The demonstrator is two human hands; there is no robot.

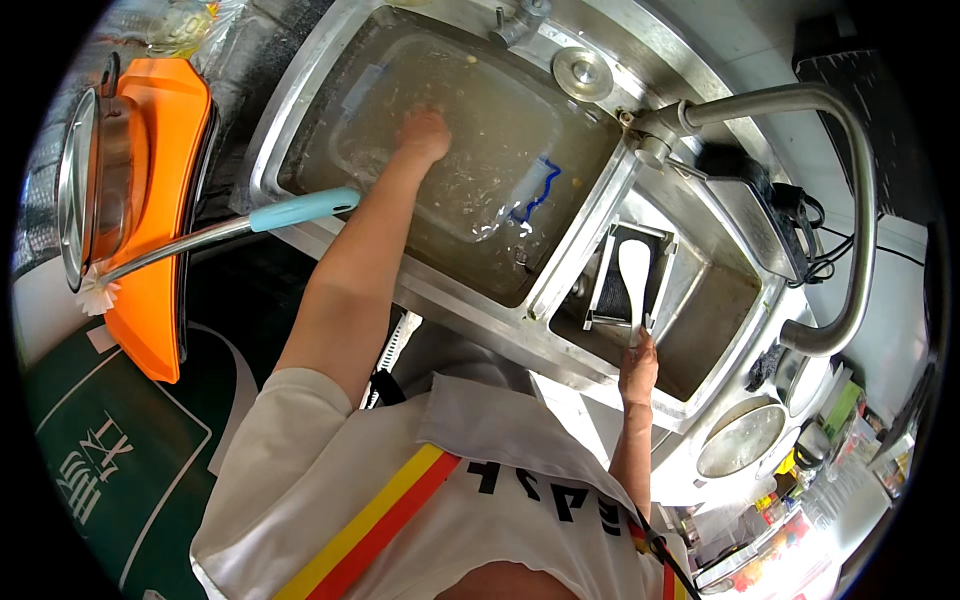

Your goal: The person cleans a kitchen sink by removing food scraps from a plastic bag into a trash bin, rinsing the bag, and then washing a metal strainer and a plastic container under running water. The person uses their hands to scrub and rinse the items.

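My left hand [424, 135] is in the murky water of the left sink basin [306, 176], over a clear plastic box [517, 105] lying under the water. A blue wavy strip [541, 193] marks one side of that box. Water blurs the fingers, so whether they hold anything is hidden. In the right sink basin [712, 307], my right hand [638, 371] grips the handle of a white rice paddle [635, 266], its broad end pointing away from me. Beneath the paddle stands a metal frame with a dark panel [613, 289].
A curved steel faucet [862, 165] arches over the right side. Next to my left arm, a long rod with a light-blue handle [304, 210] reaches the sink edge. Orange trays [161, 150] and a glass-lidded pot [82, 187] stand left. Round metal lids [742, 441] lie at right.
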